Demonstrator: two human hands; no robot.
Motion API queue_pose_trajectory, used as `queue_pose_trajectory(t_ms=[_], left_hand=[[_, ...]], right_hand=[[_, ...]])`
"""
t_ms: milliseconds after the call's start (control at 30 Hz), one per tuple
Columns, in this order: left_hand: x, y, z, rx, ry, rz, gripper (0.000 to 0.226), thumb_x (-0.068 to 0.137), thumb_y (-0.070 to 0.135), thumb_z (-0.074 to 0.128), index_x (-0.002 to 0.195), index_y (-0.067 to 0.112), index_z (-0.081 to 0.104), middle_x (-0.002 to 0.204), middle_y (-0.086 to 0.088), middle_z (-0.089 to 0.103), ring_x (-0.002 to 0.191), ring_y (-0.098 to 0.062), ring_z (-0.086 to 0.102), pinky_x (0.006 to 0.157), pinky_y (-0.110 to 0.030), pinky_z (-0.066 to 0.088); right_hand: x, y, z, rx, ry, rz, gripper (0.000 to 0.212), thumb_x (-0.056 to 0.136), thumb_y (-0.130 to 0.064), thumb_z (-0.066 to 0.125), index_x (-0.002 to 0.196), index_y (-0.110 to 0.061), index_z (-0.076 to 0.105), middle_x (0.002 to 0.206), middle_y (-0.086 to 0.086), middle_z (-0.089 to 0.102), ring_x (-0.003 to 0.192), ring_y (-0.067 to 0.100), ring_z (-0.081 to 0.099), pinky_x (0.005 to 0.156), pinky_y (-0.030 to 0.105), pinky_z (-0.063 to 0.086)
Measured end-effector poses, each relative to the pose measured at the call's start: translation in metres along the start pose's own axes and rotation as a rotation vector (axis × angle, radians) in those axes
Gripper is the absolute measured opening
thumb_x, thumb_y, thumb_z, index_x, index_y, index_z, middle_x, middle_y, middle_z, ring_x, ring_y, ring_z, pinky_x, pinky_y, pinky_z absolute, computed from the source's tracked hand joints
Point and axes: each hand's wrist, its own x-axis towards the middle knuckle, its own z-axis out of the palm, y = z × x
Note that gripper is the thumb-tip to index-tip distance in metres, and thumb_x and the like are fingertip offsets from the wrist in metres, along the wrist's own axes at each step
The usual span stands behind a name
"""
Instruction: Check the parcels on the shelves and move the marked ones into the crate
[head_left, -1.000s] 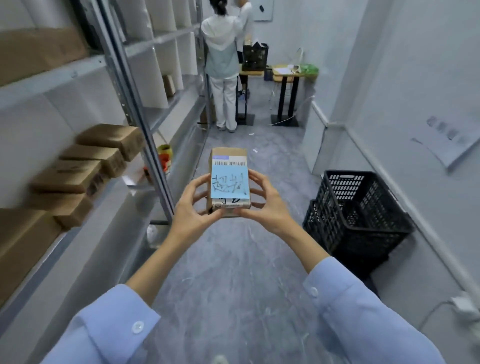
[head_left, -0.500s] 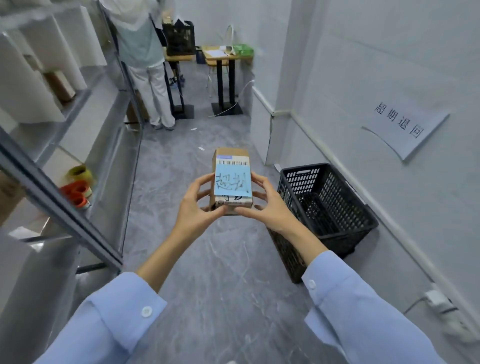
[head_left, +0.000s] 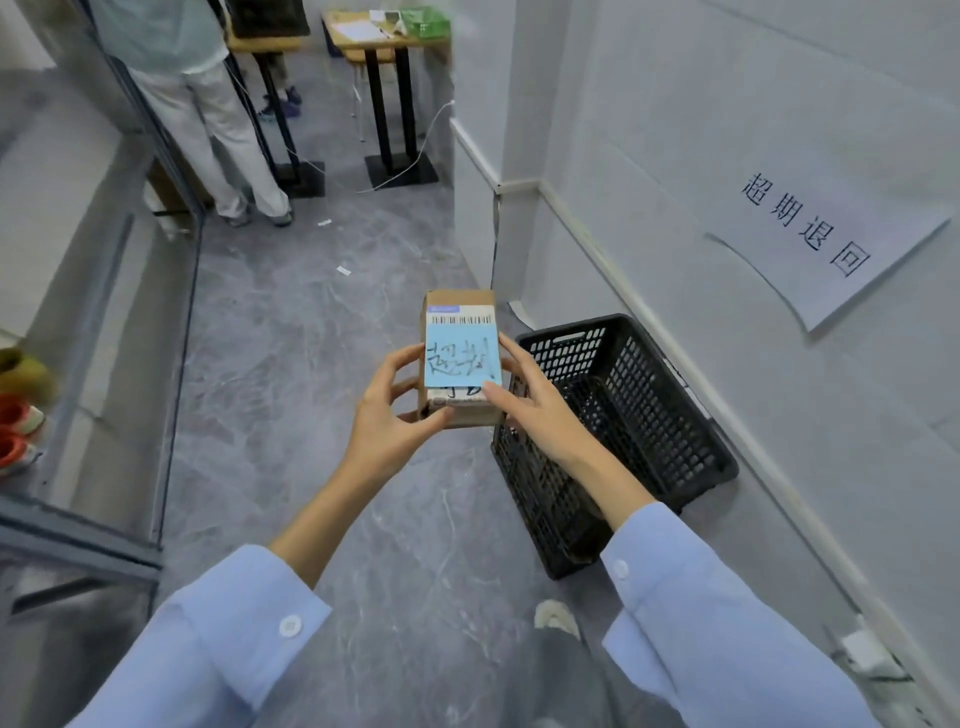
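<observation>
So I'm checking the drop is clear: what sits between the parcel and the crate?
Nothing: in the head view the parcel, held by both hands, overlaps the crate's near rim, with only the right hand crossing it.

The parcel (head_left: 460, 358) is a small brown cardboard box held up in the air with its labelled face toward the camera and its long side running away from the viewer. A white label with a barcode sits near its far end, and a light blue note with dark handwritten scribbles covers most of the face below it. The crate (head_left: 618, 436) is a black plastic one with perforated mesh walls and an open top, standing on the grey floor against the right-hand wall, just right of and below the parcel; nothing shows inside it
</observation>
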Motion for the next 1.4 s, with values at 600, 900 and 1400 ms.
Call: queue_pose_trajectory(t_ms=[600,900,1400], left_hand=[[0.169,-0.172,0.186,0.615,-0.212,-0.196,0.081,0.08,0.036,0.077,0.148,0.026,0.035,0.154,0.007,0.036,0.14,-0.012,0.033,0.114,-0.037,0.032],[0.197,-0.268,0.227,0.854,-0.218,-0.209,0.08,0.085,0.041,0.067,0.153,0.022,0.029,0.159,0.004,0.028,0.146,-0.019,0.025,0.119,-0.037,0.02],[0.186,-0.345,0.243,0.954,-0.181,-0.314,0.071,0.089,0.046,0.052,0.153,0.022,0.03,0.157,0.003,0.033,0.14,-0.021,0.033,0.113,-0.039,0.028]], right_hand=[[0.164,0.23,-0.219,0.116,0.058,0.432,0.057,0.099,-0.012,0.054,0.147,-0.033,0.033,0.138,-0.009,0.047,0.133,0.012,0.045,0.088,0.022,0.05],[0.172,0.377,-0.255,0.035,0.096,0.645,0.057,0.099,-0.011,0.054,0.15,-0.027,0.032,0.137,-0.011,0.042,0.128,0.013,0.047,0.073,0.012,0.048],[0.195,0.523,-0.225,-0.022,-0.051,0.828,0.056,0.099,-0.013,0.056,0.149,-0.026,0.033,0.153,0.002,0.034,0.142,0.019,0.032,0.103,0.032,0.039]])
